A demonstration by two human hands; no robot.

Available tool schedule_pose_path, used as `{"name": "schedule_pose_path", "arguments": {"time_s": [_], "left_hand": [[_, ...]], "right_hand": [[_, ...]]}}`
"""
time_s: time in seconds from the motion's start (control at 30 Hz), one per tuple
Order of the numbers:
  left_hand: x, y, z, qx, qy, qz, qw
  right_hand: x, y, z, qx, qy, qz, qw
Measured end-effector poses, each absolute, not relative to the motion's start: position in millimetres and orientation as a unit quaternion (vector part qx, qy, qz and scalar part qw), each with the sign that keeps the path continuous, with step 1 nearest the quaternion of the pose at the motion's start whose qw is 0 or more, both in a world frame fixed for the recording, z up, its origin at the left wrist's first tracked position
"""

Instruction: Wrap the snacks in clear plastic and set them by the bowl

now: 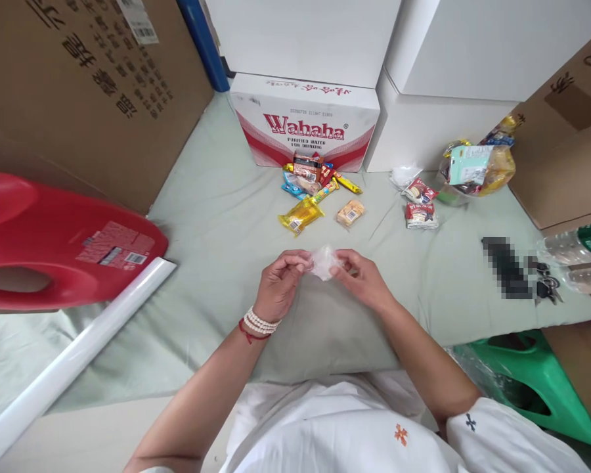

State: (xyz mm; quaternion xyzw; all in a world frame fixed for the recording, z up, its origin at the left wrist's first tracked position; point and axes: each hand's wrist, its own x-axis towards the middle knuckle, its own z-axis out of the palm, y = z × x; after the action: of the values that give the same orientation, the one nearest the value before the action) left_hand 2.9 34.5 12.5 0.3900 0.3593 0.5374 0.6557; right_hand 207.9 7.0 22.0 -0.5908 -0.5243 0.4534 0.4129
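Both your hands are clamped by the fingertips on one small, crumpled clear plastic piece [324, 263], which sits between them in front of your chest. Your left hand [278, 279] grips its left edge, thumb against bent fingers, the tips pointing right. Your right hand [367, 279] pinches the opposite side, thumb nearer you and fingers curved over on the far side, the tips pointing left. The two hands stand level and apart, only the plastic bridging them.

Your left forearm slants up and inward from the lower left, with a white beaded bracelet [262, 322] and a red cord [251, 334] at the wrist. Your right forearm slants in from the lower right, bare from the white sleeve [502, 433] down. You hold the plastic over the cloth-covered counter [211, 263]; whether it touches the cloth, you cannot tell from here.

Just beyond your hands lie a yellow packet [300, 217] and a small clear-wrapped snack [350, 213]. Behind them, a heap of colourful snacks [308, 169] lies against the Wahaha carton [305, 121]. Two red-and-white packets [421, 215] lie farther right.
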Motion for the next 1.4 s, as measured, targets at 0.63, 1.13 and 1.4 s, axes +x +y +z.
{"name": "schedule_pose_path", "arguments": {"time_s": [0.63, 1.13, 1.4], "left_hand": [[10.0, 26.1, 3.0, 0.484, 0.454, 0.43, 0.612], [12.1, 25.2, 2.0, 0.454, 0.38, 0.432, 0.68], [7.5, 35.9, -6.7, 0.411, 0.43, 0.464, 0.657]], "right_hand": [[184.7, -23.8, 24.6, -0.588, -0.69, 0.159, 0.392], [200.8, -26.1, 34.0, -0.631, -0.324, 0.532, 0.462], [222.4, -30.2, 34.8, -0.592, -0.232, 0.479, 0.604]]}}
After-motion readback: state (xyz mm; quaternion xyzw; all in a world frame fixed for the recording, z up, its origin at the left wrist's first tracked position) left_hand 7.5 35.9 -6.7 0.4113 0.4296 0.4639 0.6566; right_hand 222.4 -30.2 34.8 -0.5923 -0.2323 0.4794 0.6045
